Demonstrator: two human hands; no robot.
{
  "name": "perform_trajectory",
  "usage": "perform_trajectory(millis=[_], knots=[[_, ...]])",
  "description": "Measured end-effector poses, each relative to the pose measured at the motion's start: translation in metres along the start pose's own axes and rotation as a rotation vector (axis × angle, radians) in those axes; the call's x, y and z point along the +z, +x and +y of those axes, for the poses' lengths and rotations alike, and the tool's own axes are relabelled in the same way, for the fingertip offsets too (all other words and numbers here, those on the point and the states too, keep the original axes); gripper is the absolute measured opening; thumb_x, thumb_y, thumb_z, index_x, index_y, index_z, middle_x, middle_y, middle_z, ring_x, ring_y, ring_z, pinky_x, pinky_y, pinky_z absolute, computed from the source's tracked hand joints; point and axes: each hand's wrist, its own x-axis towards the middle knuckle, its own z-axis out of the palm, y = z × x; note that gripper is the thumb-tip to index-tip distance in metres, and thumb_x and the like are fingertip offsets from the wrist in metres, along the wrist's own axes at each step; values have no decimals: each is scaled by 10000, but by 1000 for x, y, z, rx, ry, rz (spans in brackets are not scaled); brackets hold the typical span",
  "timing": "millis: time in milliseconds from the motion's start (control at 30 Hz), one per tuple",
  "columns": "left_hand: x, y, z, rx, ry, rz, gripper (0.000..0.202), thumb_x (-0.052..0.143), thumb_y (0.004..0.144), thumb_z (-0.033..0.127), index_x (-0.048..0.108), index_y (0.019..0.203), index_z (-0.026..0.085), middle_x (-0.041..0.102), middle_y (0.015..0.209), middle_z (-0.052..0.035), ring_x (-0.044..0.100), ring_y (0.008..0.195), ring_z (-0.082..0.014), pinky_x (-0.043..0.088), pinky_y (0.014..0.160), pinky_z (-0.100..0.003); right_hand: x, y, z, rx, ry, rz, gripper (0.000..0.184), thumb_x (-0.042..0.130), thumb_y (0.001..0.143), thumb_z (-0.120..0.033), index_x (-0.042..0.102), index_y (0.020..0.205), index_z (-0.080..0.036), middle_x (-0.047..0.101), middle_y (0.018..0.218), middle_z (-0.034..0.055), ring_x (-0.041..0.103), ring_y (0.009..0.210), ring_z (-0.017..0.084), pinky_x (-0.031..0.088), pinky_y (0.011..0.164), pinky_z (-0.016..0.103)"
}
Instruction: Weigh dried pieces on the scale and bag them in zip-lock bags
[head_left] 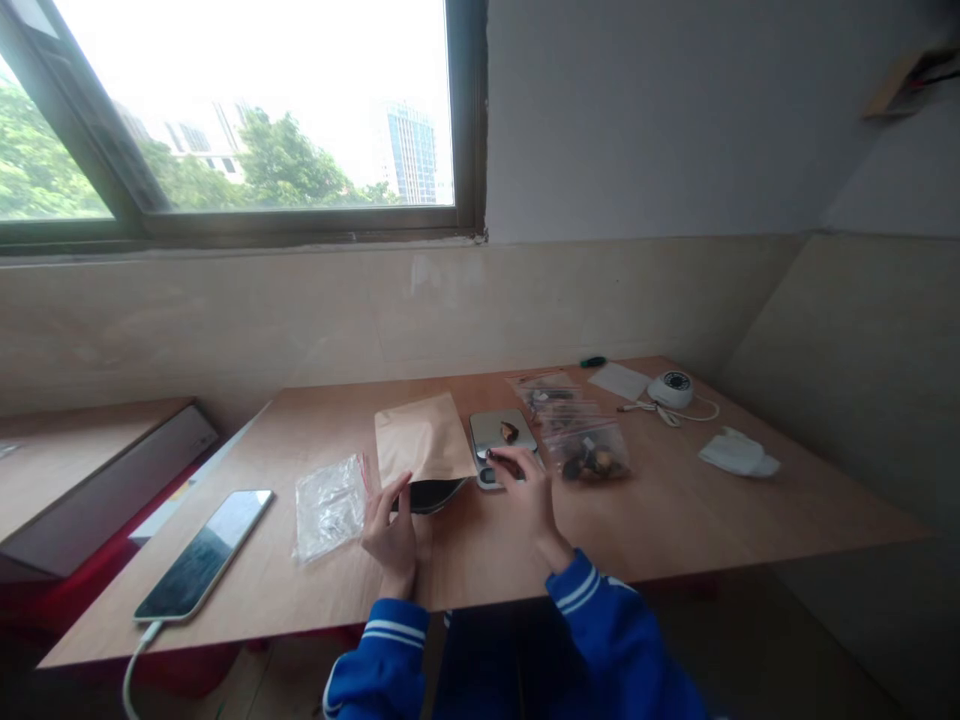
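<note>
My left hand pinches the near edge of a brown kraft paper bag. The bag lies flat with its mouth toward me, parted to show a dark inside. Over the front edge of a small kitchen scale, my right hand is closed on a small dark brown piece, partly hidden by the fingers. A brown and tan chunk rests on the scale's metal plate. The scale's display is partly covered by my right hand.
Right of the scale lie zip bags of dark chunks. Farther right are a white dome-shaped device with a cable and a white cloth-like item. A clear plastic bag and a plugged-in phone lie left.
</note>
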Motion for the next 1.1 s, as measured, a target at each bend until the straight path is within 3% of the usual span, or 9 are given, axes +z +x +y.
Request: perform_trajectory(millis=[100, 200, 333, 467, 600, 767, 933, 1100], knots=[[0, -1, 0, 17, -10, -25, 171, 601, 854, 265, 714, 982, 260, 728, 912, -17, 661, 828, -157, 502, 752, -274, 5, 29, 31, 61, -86, -36, 126, 600, 846, -262, 678, 899, -179, 676, 895, 59, 645, 815, 189, 521, 728, 304], [0, -1, 0, 28, -22, -50, 165, 605, 852, 264, 715, 976, 268, 731, 908, -10, 664, 837, -157, 502, 749, -271, 17, 50, 57, 18, -255, -177, 106, 576, 835, -161, 674, 872, -171, 676, 899, 65, 627, 883, 209, 494, 807, 336], [-1, 0, 0, 9, -33, -49, 155, 606, 851, 279, 718, 958, 270, 732, 908, -9, 669, 838, -162, 503, 744, -277, 29, 62, 72, -69, -483, -317, 157, 543, 842, -98, 663, 913, -169, 665, 935, 78, 591, 943, 231, 471, 848, 357], [0, -1, -1, -5, -47, -46, 157, 612, 847, 283, 718, 962, 277, 733, 914, -6, 671, 838, -163, 503, 751, -283, 27, 59, 72, -159, -627, -362, 205, 551, 857, -115, 637, 1033, -173, 660, 1004, 92, 568, 980, 249, 456, 860, 375], [0, -2, -3, 9, -57, -57, 167, 616, 844, 265, 716, 977, 280, 731, 915, -5, 665, 847, -161, 498, 769, -286, 16, 51, 64, -196, -669, -260, 242, 511, 901, -177, 601, 1126, -184, 636, 1097, 97, 543, 1031, 255, 431, 881, 386], [-1, -2, 1, -16, -68, -35, 167, 601, 853, 268, 717, 974, 268, 724, 909, -16, 654, 845, -162, 489, 779, -294, 8, 38, 60, -207, -633, -168, 241, 412, 937, -185, 636, 1026, -193, 621, 998, 90, 549, 956, 241, 440, 862, 372], [-1, -3, 3, -146, -35, 31, 178, 577, 861, 321, 725, 919, 241, 708, 866, -30, 630, 797, -164, 472, 698, -281, 6, 24, 69, -218, -600, -268, 253, 412, 910, -137, 641, 1005, -182, 593, 1005, 101, 540, 959, 242, 464, 870, 383], [-3, -1, 3, -384, -37, 150, 232, 548, 854, 365, 685, 941, 200, 670, 890, -43, 595, 791, -171, 463, 719, -304, -5, 27, 66, -191, -533, -242, 207, 460, 916, -216, 626, 1034, -181, 584, 1011, 99, 534, 974, 246, 460, 881, 395]])
